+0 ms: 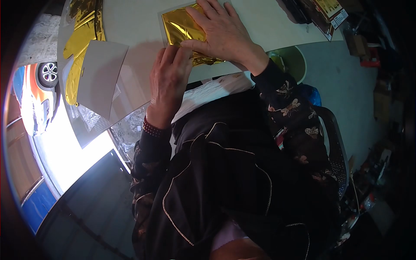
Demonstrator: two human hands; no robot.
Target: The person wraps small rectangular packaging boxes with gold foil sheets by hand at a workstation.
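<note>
A shiny gold foil sheet point(180, 24) lies at the near edge of the pale table, with a thin grey border showing along its left side. My right hand point(225, 34) rests over the foil, fingers spread and palm down, thumb pointing left. At the foil's lower left corner, my left hand point(168, 76) has its fingers curled in a pinch on the edge; the fingertips are partly hidden. To the left, a grey card point(102, 73) overlaps more gold foil point(84, 32), which is long and creased.
The table point(134, 26) has a curved-looking near edge. Clear plastic point(93, 121) hangs at its left. A green bin point(294, 63) stands below on the right, near a chair point(336, 147). Dark packages point(312, 13) lie at the upper right. A car point(41, 97) is outside, left.
</note>
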